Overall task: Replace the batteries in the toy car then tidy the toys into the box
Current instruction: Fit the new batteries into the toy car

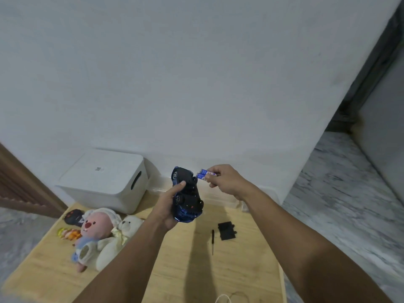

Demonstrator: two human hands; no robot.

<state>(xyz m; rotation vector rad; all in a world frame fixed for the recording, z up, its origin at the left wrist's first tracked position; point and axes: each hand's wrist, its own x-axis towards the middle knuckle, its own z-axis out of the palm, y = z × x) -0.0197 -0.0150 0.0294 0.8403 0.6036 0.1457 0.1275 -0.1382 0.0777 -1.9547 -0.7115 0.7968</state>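
Note:
My left hand [169, 205] grips a shiny blue toy car [187, 196], held up with its black underside turned toward me. Just right of the car's upper end, my right hand [225, 179] pinches two blue batteries [203, 174]; their tips are close to the car's underside. A black battery cover [227, 231] and a small black screwdriver [212, 241] lie on the wooden table [175, 270] below. The white lidded storage box [105, 182] stands at the table's back left, against the wall.
Plush toys lie at the left: a pink one [91, 232] and a white bear [122, 237], with a small orange toy [67, 234] and a black remote-like toy [74, 217] behind. A clear plastic lid [218, 200] lies near the wall. A white cord [225, 298] at the front edge.

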